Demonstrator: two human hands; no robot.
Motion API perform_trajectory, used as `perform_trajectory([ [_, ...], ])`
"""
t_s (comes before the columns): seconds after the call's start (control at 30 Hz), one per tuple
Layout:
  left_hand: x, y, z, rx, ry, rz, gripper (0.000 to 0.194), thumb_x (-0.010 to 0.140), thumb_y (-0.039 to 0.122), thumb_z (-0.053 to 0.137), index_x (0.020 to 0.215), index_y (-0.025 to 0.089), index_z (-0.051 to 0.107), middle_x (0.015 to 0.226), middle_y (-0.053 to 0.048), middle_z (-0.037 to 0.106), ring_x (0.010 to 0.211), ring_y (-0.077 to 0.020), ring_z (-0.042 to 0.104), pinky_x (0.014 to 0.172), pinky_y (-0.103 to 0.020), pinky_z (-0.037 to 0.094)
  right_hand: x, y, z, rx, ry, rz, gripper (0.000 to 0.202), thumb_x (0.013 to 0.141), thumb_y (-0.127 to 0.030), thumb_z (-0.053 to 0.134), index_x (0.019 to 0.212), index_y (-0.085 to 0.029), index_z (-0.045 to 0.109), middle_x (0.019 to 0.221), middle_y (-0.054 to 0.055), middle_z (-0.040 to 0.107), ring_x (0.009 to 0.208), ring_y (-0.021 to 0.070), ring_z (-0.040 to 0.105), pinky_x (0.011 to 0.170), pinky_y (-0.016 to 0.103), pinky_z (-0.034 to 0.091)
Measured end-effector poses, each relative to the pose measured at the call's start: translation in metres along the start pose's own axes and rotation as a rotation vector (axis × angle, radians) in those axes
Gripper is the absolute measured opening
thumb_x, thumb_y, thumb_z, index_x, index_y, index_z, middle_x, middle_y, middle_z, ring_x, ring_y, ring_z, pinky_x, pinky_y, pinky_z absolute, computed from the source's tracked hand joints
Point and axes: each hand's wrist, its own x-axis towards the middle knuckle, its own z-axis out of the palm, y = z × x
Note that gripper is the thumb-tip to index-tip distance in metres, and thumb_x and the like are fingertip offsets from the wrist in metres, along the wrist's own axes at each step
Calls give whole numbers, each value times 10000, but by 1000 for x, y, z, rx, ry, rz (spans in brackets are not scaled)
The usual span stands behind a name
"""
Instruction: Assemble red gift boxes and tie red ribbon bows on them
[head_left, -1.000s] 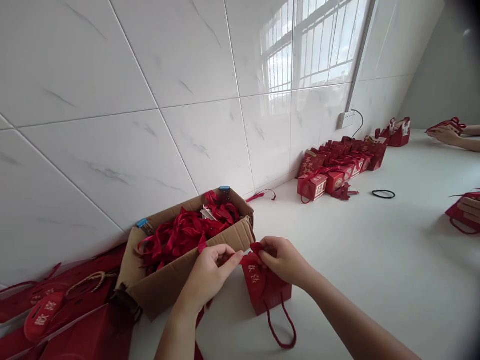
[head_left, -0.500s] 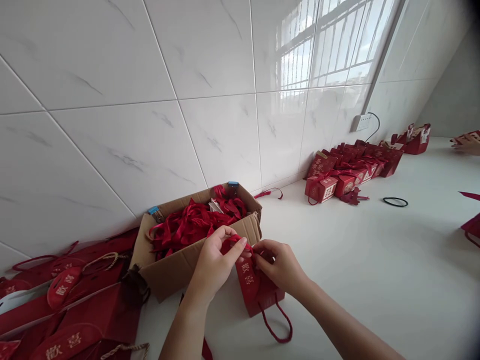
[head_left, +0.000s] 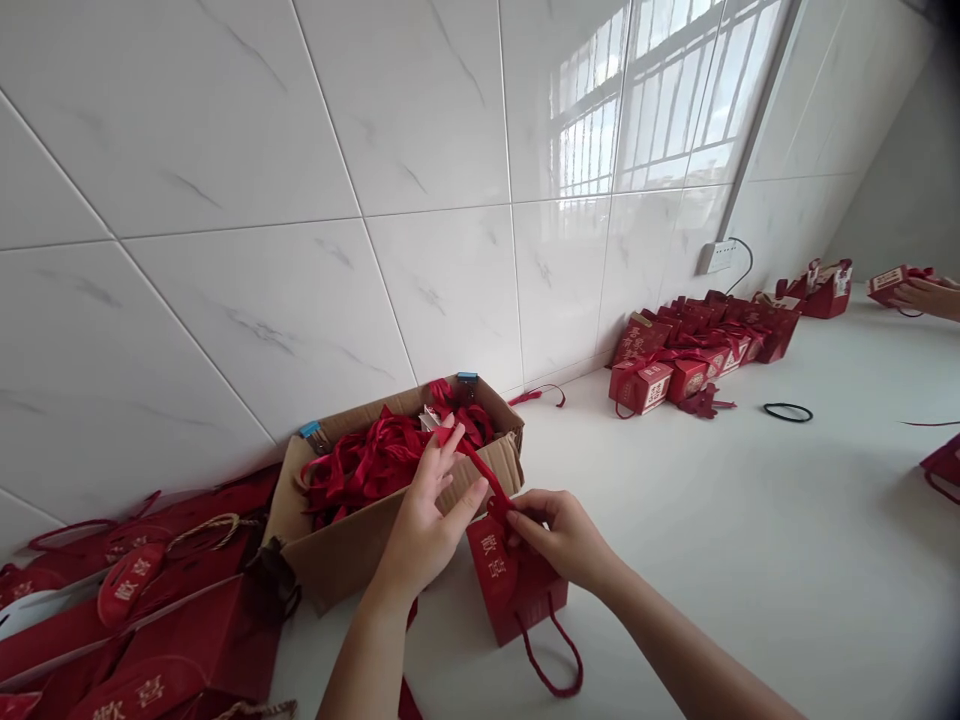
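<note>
A small red gift box [head_left: 536,590] with gold characters stands on the white table, its dark red cord handle [head_left: 559,690] hanging toward me. From its top a red ribbon [head_left: 484,470] slants up and left. My right hand [head_left: 562,535] pinches the ribbon's lower part at the box top, thumb against forefinger. My left hand [head_left: 427,505] is raised beside the box, its thumb apart and fingers stretched, with the ribbon's upper part caught at the fingertips. The exact spot of that hold is partly hidden.
A cardboard box [head_left: 352,555] of tangled red ribbons stands behind my left hand. Larger red boxes [head_left: 187,630] lie at the left. Finished-looking small red boxes [head_left: 697,350] line the tiled wall near a black ring [head_left: 787,412]. Another person's hand [head_left: 930,297] holds a box at far right.
My left hand has opened its curl and drawn the ribbon up and left, so the ribbon now stretches straight between both hands. My right hand stays at the box top.
</note>
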Motion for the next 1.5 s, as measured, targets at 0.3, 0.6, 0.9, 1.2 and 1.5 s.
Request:
perform_trajectory([
  [0.3,1,6,-4,141,251,116,736,818,332,600,1432,289,197,927,-21,674,548,-100,562,584,-243,481,0,5,-5,385,-64,18,314,776,-351,649,825,-232,363,740,-59,576,624,120,630,624,263,483],
  [0.6,-3,4,-7,381,-243,-38,270,789,393,607,1020,254,600,996,-23,655,763,-169,605,659,-275,470,1,5,-8,371,-121,10,208,797,-272,612,779,-207,416,697,-54,545,635,117,613,645,268,474],
  [0.9,-2,1,1,291,-303,-51,118,760,281,615,854,224,574,827,14,635,798,-170,584,724,-268,455,-2,-7,-9,136,-108,-65,60,774,-142,544,789,-191,513,715,-22,585,671,117,563,642,244,440],
  [1.2,0,-8,6,326,-345,-71,95,737,276,609,763,194,569,776,-3,637,766,-188,578,668,-274,444,-3,-7,-7,12,-15,-70,140,745,-94,514,822,-181,592,783,6,656,725,138,618,650,249,476],
  [1.5,3,-13,12,346,-313,-75,66,758,272,585,764,206,591,799,-14,682,762,-197,620,640,-262,452,-3,-7,-3,-101,128,9,208,725,-110,527,868,-177,661,838,49,721,795,188,680,750,321,535],
])
